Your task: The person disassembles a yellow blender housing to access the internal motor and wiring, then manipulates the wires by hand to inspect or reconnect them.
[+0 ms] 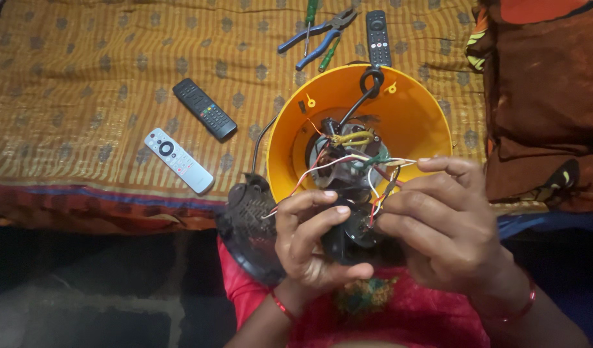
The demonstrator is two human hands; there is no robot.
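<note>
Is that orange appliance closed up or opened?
Opened. The orange housing shows its inside, with motor and coloured wires exposed; its black base cover lies detached beside it.

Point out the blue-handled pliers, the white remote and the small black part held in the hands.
Blue-handled pliers (317, 35): head view, on the handles near the pivot.
White remote (179, 160): head view, mid-body.
Small black part (348, 240): head view, on its dark body between the hands.

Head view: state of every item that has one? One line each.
Orange housing: opened, wiring exposed.
Black part: held in both hands.
Left hand: gripping black part.
Right hand: fingers on wires.
Black base cover: off, beside housing.
Pliers: jaws shut, lying unused.
Three remotes: lying untouched.
</note>
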